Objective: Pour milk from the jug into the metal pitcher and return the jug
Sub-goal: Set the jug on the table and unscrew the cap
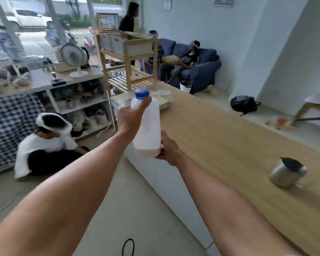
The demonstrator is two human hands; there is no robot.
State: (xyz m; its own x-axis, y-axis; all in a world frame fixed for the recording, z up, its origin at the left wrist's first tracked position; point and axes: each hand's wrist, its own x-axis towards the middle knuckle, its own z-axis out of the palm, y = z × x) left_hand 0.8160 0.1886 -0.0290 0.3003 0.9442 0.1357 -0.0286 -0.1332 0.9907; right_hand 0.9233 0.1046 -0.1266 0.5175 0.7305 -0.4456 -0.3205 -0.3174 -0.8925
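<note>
Cap's on, so I'd keep the right hand (167, 151) cupped under the base to steady things while the left twists that blue cap (142, 93) off. The left hand (131, 117) grips the jug (146, 126) up near the neck, mid-frame — the metal pitcher (286, 172) sits on the wooden counter (229, 135), well apart at lower right.

Capped jug (146, 124) aloft; pitcher (286, 173) tilted

jug (146, 124) base hid by right hand (169, 151) | pitcher (286, 172) blurred
</note>
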